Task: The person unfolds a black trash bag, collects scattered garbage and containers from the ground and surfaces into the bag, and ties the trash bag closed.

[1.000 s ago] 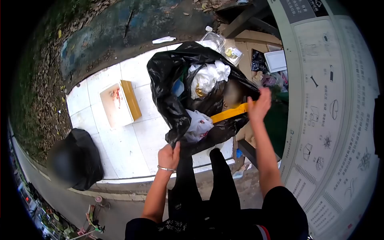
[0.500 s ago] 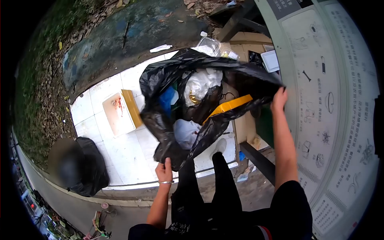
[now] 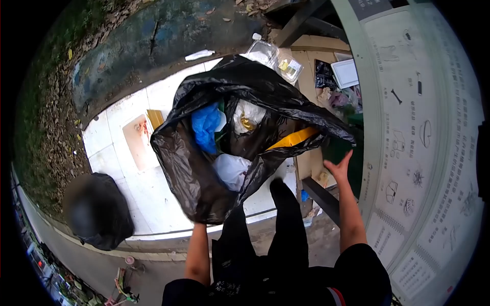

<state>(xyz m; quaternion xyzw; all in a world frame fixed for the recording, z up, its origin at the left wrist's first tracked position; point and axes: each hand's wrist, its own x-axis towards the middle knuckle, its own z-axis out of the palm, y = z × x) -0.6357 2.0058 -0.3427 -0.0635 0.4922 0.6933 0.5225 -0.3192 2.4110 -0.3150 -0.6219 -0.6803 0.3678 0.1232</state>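
A large black plastic bag (image 3: 189, 178) gapes open in front of me. Inside it lie a blue bag (image 3: 205, 127), a crumpled white bag (image 3: 247, 116), a pale plastic bag (image 3: 232, 171) and a yellow object (image 3: 296, 137). My left forearm reaches up to the bag's near left edge, and the black plastic hides that hand. Just below the bag's right corner is my right hand (image 3: 340, 166), empty, with thumb and fingers spread apart.
A white box (image 3: 138, 143) with reddish stains stands on the white tiles (image 3: 107, 160). A tied black bag (image 3: 109, 214) is at the lower left. Clear containers (image 3: 288, 69) lie beyond the bag, and a printed board (image 3: 403, 127) rises at right.
The bag's left side has spread outward and now covers my left hand and part of the white box. My right hand has let go of the bag's right corner and moved lower.
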